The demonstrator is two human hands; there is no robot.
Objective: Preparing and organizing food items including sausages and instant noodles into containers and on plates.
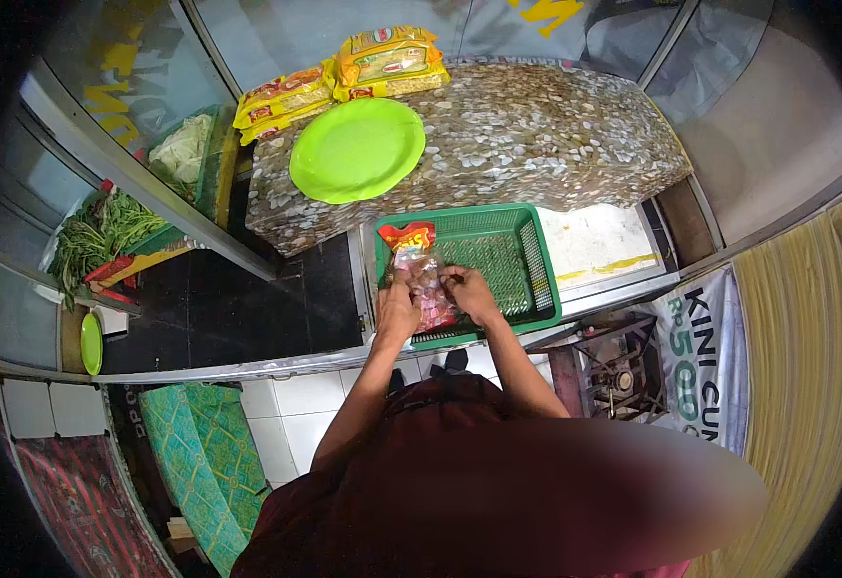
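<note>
A clear plastic package with a red top and reddish-brown contents (431,295) lies over the left part of a green plastic basket (549,274). My left hand (396,309) holds its left edge, fingers at the side of the plastic. My right hand (470,292) pinches the package's right edge between thumb and fingers. What exactly the package contains is too small to tell. Behind the basket, a bright green plastic plate (358,150) rests on a ledge with a pebble-patterned cover (536,137). Yellow packs of dry noodles (388,61) are stacked behind and to the left of the plate.
Leafy greens (114,224) and a cabbage (182,148) sit in containers behind a metal post (153,180) at left. Another green plate (91,343) leans by the black tiled counter (247,311). A metal burner stand (623,376) stands at lower right, beside a printed banner (702,361).
</note>
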